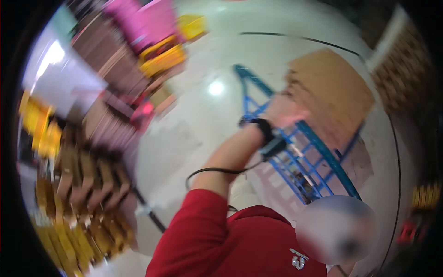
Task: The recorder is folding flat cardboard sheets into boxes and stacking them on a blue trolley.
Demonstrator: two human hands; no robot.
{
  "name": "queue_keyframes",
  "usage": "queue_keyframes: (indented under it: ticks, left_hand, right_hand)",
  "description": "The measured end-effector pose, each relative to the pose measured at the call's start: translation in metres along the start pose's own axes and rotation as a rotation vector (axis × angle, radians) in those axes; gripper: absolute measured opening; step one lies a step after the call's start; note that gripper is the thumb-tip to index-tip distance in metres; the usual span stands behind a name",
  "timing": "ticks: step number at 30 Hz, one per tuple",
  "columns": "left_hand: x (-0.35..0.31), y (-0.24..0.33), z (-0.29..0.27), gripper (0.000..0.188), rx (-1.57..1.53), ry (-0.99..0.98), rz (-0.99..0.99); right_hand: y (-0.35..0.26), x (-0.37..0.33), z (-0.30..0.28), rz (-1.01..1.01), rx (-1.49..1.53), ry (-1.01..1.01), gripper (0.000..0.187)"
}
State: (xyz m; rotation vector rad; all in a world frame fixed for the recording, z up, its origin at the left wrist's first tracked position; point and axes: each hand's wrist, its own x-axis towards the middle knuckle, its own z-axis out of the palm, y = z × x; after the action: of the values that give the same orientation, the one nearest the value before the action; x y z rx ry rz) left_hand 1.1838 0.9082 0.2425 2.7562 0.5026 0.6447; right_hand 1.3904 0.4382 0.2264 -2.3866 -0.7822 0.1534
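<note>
My left hand (284,111) is reaching forward, blurred by motion, with a black strap and small box (273,147) on its wrist and a cable along the forearm. It is closed over the teal top bar of a blue metal frame (318,147), though the single fingers are smeared. The bar shows on both sides of the hand, and a grid of blue bars hangs below it. Just beyond the frame and hand is a large flat brown cardboard sheet or box (334,87). My right hand is not in view.
Stacked brown cartons (87,175) and yellow items (87,240) line the left side. Yellow bins (161,56) and a pink container (154,23) stand at the far left. A dark line (300,37) runs across the pale floor (203,106). Brown stacked goods (408,69) rise at far right.
</note>
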Motion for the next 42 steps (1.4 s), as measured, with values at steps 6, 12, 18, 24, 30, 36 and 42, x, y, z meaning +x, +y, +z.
queue_keyframes:
  ticks: [6,12,18,24,30,36,42]
  left_hand:
    - [-0.069,0.024,0.000,0.043,0.203,0.186,-0.115]
    - [-0.152,0.031,-0.008,0.036,0.097,0.235,-0.102]
    - [-0.240,0.046,-0.032,0.033,0.019,0.230,-0.202]
    - [-0.374,0.049,-0.090,0.021,0.178,0.208,-0.359]
    - [-0.493,0.117,-0.130,0.019,0.244,0.171,-0.430]
    - [-0.617,0.123,-0.146,0.019,0.254,0.376,-0.331]
    - [-0.755,0.170,-0.216,0.021,0.187,0.630,-0.232]
  right_hand:
    - [-0.047,0.004,0.015,-0.324,-0.095,-0.166,0.034]
    - [-0.092,-0.001,0.065,-0.201,-0.563,-0.377,0.029]
    - [-0.083,-0.050,0.052,-0.499,-0.752,-0.210,0.046]
    - [0.004,-0.112,0.029,-0.637,-0.630,-0.149,0.040]
    - [-0.035,-0.293,0.010,-0.574,-0.668,-0.172,0.046]
    - [-0.111,-0.483,0.020,-0.418,-1.019,-0.074,0.056]
    - [-0.115,-0.633,0.005,-0.340,-0.756,-0.139,0.058]
